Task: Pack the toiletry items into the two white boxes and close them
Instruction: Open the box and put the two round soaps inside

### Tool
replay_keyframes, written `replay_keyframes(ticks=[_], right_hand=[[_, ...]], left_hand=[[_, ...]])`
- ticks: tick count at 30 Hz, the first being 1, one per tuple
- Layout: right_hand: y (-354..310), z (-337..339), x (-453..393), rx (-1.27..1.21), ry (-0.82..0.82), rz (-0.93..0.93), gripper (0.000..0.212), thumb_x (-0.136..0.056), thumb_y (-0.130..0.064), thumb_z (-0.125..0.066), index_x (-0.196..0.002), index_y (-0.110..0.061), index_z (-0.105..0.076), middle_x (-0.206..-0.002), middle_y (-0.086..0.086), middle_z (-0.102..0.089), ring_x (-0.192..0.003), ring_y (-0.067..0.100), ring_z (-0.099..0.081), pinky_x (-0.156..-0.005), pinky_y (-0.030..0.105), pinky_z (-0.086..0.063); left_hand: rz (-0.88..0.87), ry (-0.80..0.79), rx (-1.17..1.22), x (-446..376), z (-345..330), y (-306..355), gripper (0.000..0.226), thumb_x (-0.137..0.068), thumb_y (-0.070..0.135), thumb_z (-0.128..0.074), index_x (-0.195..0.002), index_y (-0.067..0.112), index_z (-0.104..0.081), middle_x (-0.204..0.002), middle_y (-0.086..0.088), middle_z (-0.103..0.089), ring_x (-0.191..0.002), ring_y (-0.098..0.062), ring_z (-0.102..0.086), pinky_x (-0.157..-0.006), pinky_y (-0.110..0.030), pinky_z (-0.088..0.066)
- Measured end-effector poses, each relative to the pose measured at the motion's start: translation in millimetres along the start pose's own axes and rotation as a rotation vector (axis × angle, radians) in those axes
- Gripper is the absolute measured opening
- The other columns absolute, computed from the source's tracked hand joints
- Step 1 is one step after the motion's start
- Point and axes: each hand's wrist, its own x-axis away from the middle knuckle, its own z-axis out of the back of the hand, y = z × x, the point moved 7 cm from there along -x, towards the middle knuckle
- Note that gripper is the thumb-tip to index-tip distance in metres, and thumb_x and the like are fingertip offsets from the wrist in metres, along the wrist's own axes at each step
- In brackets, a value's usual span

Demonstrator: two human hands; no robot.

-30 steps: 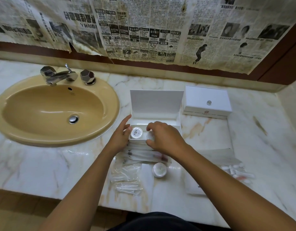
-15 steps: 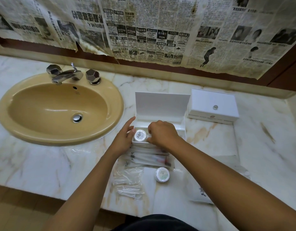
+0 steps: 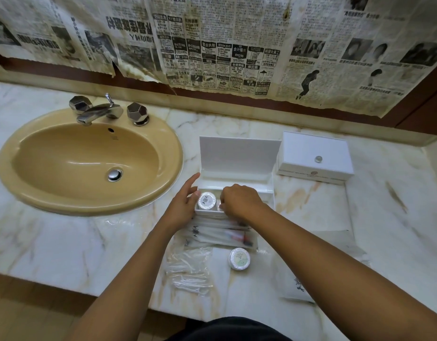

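Head: item under right hand (image 3: pixel 239 201) hidden

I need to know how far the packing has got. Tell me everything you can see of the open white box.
The open white box sits on the marble counter between the sink and a closed white box. Its plain lid stands upright at the back. A round foil-topped tub sits in its front left. The left hand touches its left end; the right hand reaches inside.
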Motion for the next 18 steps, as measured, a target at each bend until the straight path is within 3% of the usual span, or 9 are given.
replay_keyframes(ticks=[5,8,12,18], right_hand=[[2.5,0.0,6.8,-0.062,-0.009,-0.012,0.018,-0.092,-0.020,-0.053,-0.104,-0.015,-0.067,-0.102,0.006,-0.067,-0.087,0.026,-0.062,-0.070,0.029,-0.046],[0.2,13.9,18.8,-0.126,0.040,0.000,0.023,-0.094,-0.028,-0.054,-0.111,-0.017,-0.066,-0.111,0.007,-0.065,-0.099,0.027,-0.061,-0.080,0.034,-0.047],[-3.3,36.3,38.0,-0.196,0.124,0.041,0.030,-0.090,-0.024,-0.055,-0.120,-0.021,-0.062,-0.120,0.003,-0.062,-0.116,0.023,-0.050,-0.092,0.034,-0.038],[-6.2,32.8,68.3,-0.229,0.034,0.079,0.027,-0.086,-0.027,-0.058,-0.113,-0.026,-0.063,-0.105,-0.004,-0.062,-0.098,0.018,-0.058,-0.073,0.028,-0.043]], left_hand=[[-0.008,-0.003,-0.013,-0.9,-0.1,-1.0,0.046,-0.105,0.030,-0.039,-0.147,0.045,-0.029,-0.139,-0.001,-0.049,-0.127,0.001,-0.040,-0.107,-0.041,-0.042],[-0.006,-0.003,-0.012,-1.4,-0.2,-1.9,0.046,-0.104,0.031,-0.039,-0.147,0.046,-0.029,-0.140,-0.003,-0.049,-0.126,0.000,-0.041,-0.106,-0.042,-0.043],[-0.002,-0.001,-0.019,-1.3,0.1,-1.7,0.047,-0.105,0.030,-0.039,-0.147,0.046,-0.029,-0.139,-0.003,-0.049,-0.125,-0.001,-0.042,-0.107,-0.042,-0.042],[0.003,-0.004,-0.021,-1.1,-0.1,-0.9,0.047,-0.105,0.028,-0.039,-0.148,0.045,-0.029,-0.140,-0.006,-0.049,-0.128,-0.006,-0.043,-0.106,-0.041,-0.042]])
